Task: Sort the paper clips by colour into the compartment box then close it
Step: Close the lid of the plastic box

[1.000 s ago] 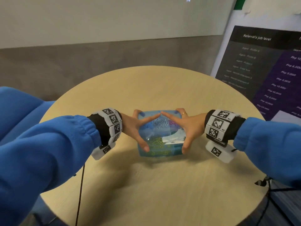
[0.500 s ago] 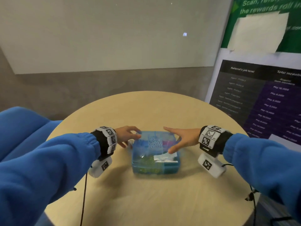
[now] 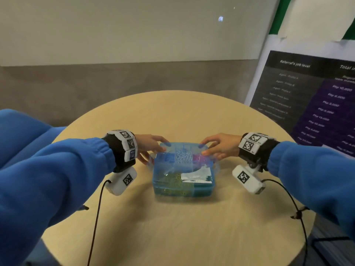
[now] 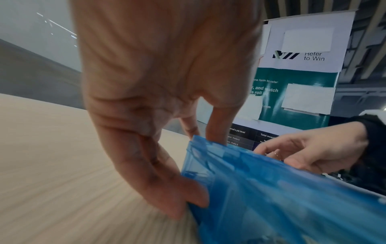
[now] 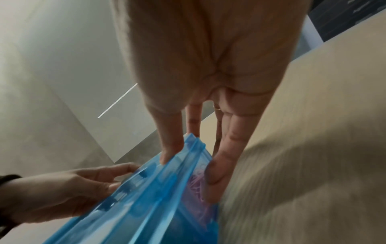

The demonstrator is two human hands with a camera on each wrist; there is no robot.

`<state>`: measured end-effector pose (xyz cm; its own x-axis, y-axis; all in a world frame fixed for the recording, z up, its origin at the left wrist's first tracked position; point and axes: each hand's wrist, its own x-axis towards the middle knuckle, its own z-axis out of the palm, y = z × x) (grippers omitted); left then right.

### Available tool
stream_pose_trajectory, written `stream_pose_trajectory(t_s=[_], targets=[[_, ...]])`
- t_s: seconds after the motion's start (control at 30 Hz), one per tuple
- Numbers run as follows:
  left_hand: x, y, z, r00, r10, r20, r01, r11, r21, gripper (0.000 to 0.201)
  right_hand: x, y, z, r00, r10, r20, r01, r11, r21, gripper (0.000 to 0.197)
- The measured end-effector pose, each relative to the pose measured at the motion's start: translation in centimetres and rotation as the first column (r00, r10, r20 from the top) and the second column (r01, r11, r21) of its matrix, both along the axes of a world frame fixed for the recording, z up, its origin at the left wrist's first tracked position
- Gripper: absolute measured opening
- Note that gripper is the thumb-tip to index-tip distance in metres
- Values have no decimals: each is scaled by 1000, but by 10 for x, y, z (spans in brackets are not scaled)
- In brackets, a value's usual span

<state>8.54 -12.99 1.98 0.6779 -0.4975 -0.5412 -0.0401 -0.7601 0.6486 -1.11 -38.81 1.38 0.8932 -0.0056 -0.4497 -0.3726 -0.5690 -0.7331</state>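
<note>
The translucent blue compartment box (image 3: 203, 186) sits at the middle of the round table with its lid down. Through the lid I see pale clips (image 3: 184, 157), pink clips (image 3: 199, 160) and yellow-green clips (image 3: 172, 179). My left hand (image 3: 163, 146) pinches the box's far left corner, thumb on the side (image 4: 188, 203), fingers behind the far edge. My right hand (image 3: 203, 148) pinches the far right corner, thumb on the lid (image 5: 169, 153), a finger along the side wall over the pink clips (image 5: 196, 186).
The light wooden table (image 3: 182, 227) reaches all round the box. A printed banner (image 3: 307, 96) stands at the right beyond the table's edge. Black cables (image 3: 96, 217) hang from both wrist cameras over the near part of the table.
A second ago both hands lay spread on the lid with fingertips meeting at its middle. They have since slid outward and back to the box's far corners.
</note>
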Motion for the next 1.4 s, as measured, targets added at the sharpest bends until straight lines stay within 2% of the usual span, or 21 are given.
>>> stream_pose_trajectory(t_s=[0.13,0.3,0.4,0.5,0.57,0.63,0.67,0.73,0.8,0.87,0.97,1.07,1.13,1.2,1.4], targets=[[2,-1,-1,1000,-14,-27,15,1000,22,25,5,-2,-3,999,-41,-33,44,997,66,29],[-1,-4,-1,999,-37,-17,37,999,36,28,9,0,-5,998,-33,-57,38,996,76,32],[-7,-5,0,998,-61,28,60,997,47,30,8,4,-2,999,-16,-40,16,1000,-8,32],[-14,-7,-6,979,-119,163,100,988,119,38,2,11,2,999,36,-5,-36,980,-195,39],[-18,-8,-10,921,-186,342,128,974,184,42,-4,18,6,989,130,67,-92,908,-409,46],[-22,-5,-7,812,-275,514,190,959,212,55,-12,24,12,944,277,180,-103,765,-636,59],[-24,-2,-1,760,-349,549,264,937,229,66,-16,26,15,913,344,218,-116,733,-670,69],[-30,8,12,709,-511,486,411,859,304,96,-29,31,20,884,429,187,-210,721,-661,95],[-36,15,19,667,-647,369,480,752,451,122,-41,34,18,892,450,47,-320,700,-638,115],[-41,19,16,598,-728,336,491,664,564,132,-49,35,11,874,483,-48,-397,654,-644,122],[-41,20,10,518,-750,411,469,652,597,133,-53,36,-3,823,561,-89,-447,543,-711,121],[-41,18,6,493,-727,477,456,683,570,132,-55,42,-13,808,582,-92,-439,491,-752,117],[-42,17,1,502,-708,497,447,704,551,134,-57,47,-17,798,594,-106,-434,443,-784,116],[-42,16,-3,511,-696,505,441,716,541,136,-57,50,-17,795,596,-112,-436,433,-789,114],[-38,12,-12,497,-722,481,433,687,584,145,-59,56,-21,741,658,-135,-445,330,-833,104]])
